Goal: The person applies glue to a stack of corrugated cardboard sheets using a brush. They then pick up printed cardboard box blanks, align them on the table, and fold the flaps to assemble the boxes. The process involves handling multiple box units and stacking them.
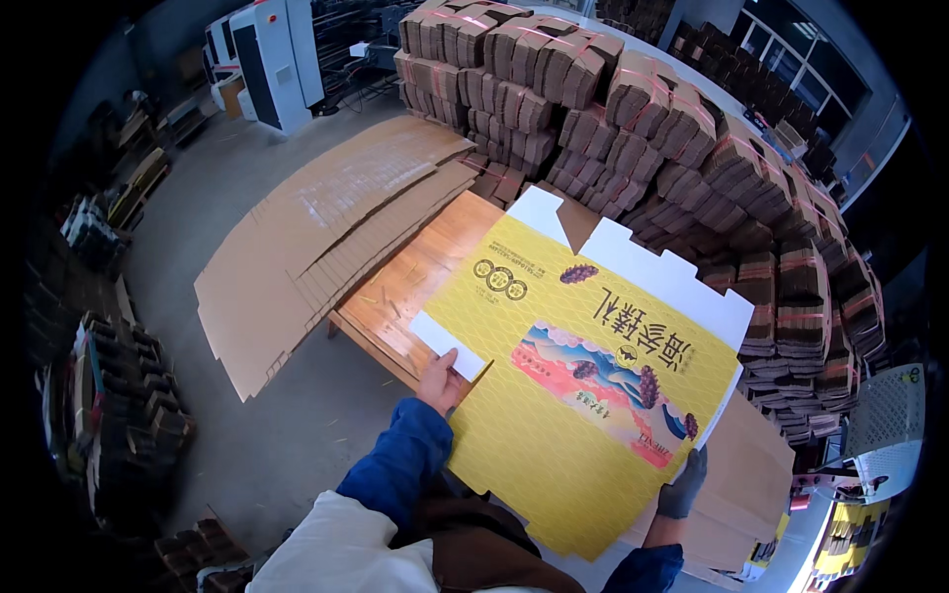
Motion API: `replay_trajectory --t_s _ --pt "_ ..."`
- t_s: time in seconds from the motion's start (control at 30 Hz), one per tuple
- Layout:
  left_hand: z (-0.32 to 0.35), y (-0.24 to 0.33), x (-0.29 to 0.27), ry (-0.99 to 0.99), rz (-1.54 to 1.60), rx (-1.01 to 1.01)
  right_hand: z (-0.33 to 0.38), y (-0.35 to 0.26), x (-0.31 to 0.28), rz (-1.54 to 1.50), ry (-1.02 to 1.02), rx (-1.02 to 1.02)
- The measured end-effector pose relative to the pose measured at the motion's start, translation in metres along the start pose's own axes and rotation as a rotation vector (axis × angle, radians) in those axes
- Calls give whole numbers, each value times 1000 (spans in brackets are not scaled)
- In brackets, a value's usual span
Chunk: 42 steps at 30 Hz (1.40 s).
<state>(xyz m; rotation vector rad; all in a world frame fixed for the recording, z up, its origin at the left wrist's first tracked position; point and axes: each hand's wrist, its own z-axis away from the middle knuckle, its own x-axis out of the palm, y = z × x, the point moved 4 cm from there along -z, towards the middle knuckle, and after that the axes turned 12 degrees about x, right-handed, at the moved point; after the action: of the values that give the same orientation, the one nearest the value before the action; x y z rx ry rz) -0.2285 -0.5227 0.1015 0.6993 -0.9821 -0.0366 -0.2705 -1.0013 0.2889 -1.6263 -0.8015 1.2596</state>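
A large flat die-cut box blank (pixel 583 415) lies tilted before me, yellow with a colourful printed panel and white flaps along its far edge. My left hand (pixel 442 382), bare with a blue sleeve, is closed on its left edge, the thumb over a white flap. On the right edge, near the lower corner, my right hand (pixel 682 486) in a grey glove grips the blank, with part of its fingers hidden beneath. Under the far left part of the blank is a wooden table (pixel 460 225).
Large brown cardboard sheets (pixel 316 212) overhang the table's left side. Tied bundles of brown cardboard (pixel 633 109) are piled behind and to the right. More brown cardboard (pixel 751 460) lies right of my glove. A white machine cabinet (pixel 272 64) stands at the far left.
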Motion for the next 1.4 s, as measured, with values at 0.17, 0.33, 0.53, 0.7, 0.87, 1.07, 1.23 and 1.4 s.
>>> replay_trajectory --t_s 0.17,0.33,0.53,0.7,0.87,1.07,1.23,1.4 --pt "-29 98 4 -390 -712 530 -33 44 128 -444 -264 276" --pt "-43 162 25 -843 -1633 1231 -65 116 308 -937 -476 668" --pt "-135 173 -36 -849 -1877 1120 -92 188 436 -332 -507 689" --pt "-176 160 -70 -796 -1934 1044 -91 209 435 318 -381 472" --pt "-193 190 -94 -512 -1937 987 -76 132 451 391 -611 721" --pt "-233 204 -133 -204 -1519 764 -58 132 434 343 -644 730" --pt "-278 207 -156 -184 -1216 613 -53 147 387 211 -607 451" --pt "-202 190 -176 211 -1501 839 15 136 286 106 -526 672"
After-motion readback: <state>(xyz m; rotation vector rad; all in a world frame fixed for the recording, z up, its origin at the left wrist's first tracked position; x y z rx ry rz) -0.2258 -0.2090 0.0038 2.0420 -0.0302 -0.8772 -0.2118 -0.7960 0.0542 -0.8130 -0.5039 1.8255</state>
